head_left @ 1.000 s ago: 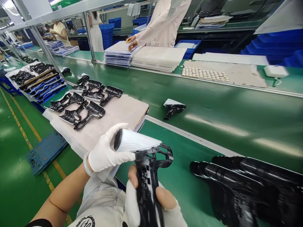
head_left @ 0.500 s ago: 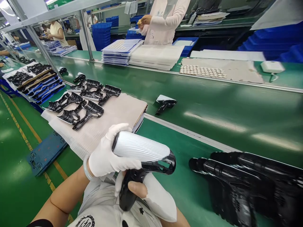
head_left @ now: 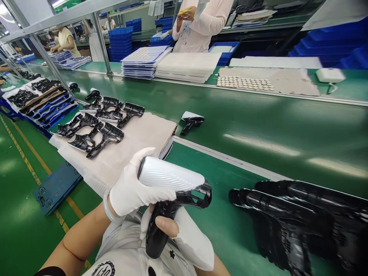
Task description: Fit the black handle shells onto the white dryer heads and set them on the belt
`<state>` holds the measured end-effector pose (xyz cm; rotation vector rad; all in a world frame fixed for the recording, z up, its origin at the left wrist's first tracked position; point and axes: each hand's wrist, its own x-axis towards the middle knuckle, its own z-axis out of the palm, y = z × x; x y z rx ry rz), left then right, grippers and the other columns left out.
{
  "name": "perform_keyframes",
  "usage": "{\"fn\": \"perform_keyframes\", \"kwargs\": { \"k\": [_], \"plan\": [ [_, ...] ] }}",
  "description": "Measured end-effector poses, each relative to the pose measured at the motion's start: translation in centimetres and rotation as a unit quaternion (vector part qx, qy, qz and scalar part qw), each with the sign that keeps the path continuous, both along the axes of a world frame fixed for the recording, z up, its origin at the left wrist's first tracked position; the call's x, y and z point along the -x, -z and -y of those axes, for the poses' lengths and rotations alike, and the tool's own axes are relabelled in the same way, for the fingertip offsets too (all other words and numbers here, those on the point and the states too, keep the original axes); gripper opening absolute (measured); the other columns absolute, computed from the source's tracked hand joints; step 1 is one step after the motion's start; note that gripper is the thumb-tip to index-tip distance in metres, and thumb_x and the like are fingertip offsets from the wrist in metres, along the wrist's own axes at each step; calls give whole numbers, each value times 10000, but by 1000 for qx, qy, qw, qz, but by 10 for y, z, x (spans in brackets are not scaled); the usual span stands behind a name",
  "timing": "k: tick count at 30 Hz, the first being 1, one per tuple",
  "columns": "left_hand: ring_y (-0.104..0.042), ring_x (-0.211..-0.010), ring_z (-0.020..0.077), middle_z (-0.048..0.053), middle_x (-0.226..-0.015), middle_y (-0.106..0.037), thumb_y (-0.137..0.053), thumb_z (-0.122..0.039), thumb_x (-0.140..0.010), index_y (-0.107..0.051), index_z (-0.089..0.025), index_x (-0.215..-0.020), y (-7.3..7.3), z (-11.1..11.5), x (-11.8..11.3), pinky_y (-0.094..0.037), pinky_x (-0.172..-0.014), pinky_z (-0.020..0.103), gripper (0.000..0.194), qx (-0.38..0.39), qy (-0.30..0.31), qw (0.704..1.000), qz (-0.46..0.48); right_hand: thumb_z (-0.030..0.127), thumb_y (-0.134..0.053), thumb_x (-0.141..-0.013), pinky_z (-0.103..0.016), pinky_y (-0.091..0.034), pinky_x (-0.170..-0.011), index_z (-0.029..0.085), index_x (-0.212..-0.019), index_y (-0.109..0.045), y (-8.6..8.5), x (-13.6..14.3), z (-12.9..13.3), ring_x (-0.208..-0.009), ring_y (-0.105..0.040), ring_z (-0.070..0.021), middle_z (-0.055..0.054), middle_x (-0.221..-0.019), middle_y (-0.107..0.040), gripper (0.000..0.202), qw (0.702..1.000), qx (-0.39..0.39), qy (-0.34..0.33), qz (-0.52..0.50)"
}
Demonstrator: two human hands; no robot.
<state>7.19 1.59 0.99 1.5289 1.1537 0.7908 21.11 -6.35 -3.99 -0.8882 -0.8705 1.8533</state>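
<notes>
A hair dryer housing [head_left: 172, 174], with a pistol shape, a white ribbed barrel and a black handle, is held in front of my body. My left hand [head_left: 135, 188], in a white glove, closes around the wide rear end of the barrel. Below it, my right hand [head_left: 184, 234] wraps round the handle, its bare thumb lying across the black plastic. The right fingers behind the handle are partly hidden. A slot shows in the black part at the barrel's narrow end.
Black half shells [head_left: 106, 136] lie on a padded stack [head_left: 138, 142] at left. More black shells [head_left: 287, 214] stand at right. A white-topped housing [head_left: 192, 122] sits on the green conveyor belt [head_left: 244, 119]. Across it, a co-worker [head_left: 198, 27] stands behind paper stacks [head_left: 186, 67].
The white-topped housing on the belt has shifted left. The co-worker's hands have risen slightly. My two hands keep the same grip, with the held housing nearly still.
</notes>
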Motion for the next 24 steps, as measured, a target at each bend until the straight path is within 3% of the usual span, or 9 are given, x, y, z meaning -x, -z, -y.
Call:
{"fn": "perform_keyframes", "kwargs": {
  "k": [5,8,18,24],
  "plan": [
    [-617,-1103,308,75,-1221,-635,-921,-460,-555,-529,-271,-1395,-4,-2,-6,-555,-908,417,946,15,-7,1000,-13,555,-781,-724,-318,-534,-571,186,-858,-551,0,2,4,-657,-630,-199,-58,-739,-643,454,998,11,55,-30],
    [-619,-1104,306,77,-1223,-638,-918,-455,-561,-521,-269,-1403,-4,-3,-7,-556,-900,412,949,27,-2,1000,-16,592,-784,-702,-314,-531,-554,186,-848,-551,5,2,4,-656,-622,-199,-63,-737,-641,491,997,-5,66,-31],
    [-597,-1143,316,101,-1282,-611,-903,-428,-582,-528,-250,-1388,-6,-6,-13,-543,-934,431,907,32,-13,999,-22,646,-751,-704,-292,-500,-458,198,-855,-491,5,2,3,-492,-602,-178,-7,-598,-600,540,997,32,16,-69],
    [-604,-1095,308,91,-1209,-625,-898,-453,-591,-520,-264,-1395,-5,-5,-12,-525,-947,458,908,49,-16,998,-33,640,-766,-702,-239,-426,-458,171,-794,-584,1,0,3,-567,-531,-134,-11,-666,-544,511,996,-5,85,-9]
  ]
}}
